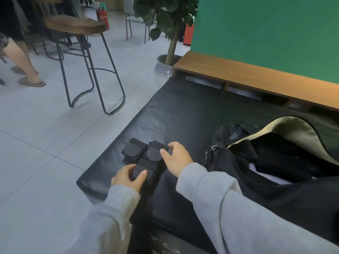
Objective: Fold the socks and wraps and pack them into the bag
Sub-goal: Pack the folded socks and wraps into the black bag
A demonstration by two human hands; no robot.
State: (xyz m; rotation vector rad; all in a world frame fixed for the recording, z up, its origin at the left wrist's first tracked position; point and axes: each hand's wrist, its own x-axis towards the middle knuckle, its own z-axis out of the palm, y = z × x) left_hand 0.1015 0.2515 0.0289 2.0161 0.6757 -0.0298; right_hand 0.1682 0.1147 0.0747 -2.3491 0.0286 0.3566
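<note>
Three folded black wraps [145, 158] lie bunched near the left edge of a black mat [183, 114]. The left hand [128, 177] grips the nearest one; the right hand [177, 158] rests fingertips on the middle one. To the right sits an open black bag [266, 162] — dark items inside.

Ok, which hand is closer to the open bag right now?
Right. The right hand rests on the folded wraps just left of the bag; the left hand grips the nearest wrap, farther from it.
</note>
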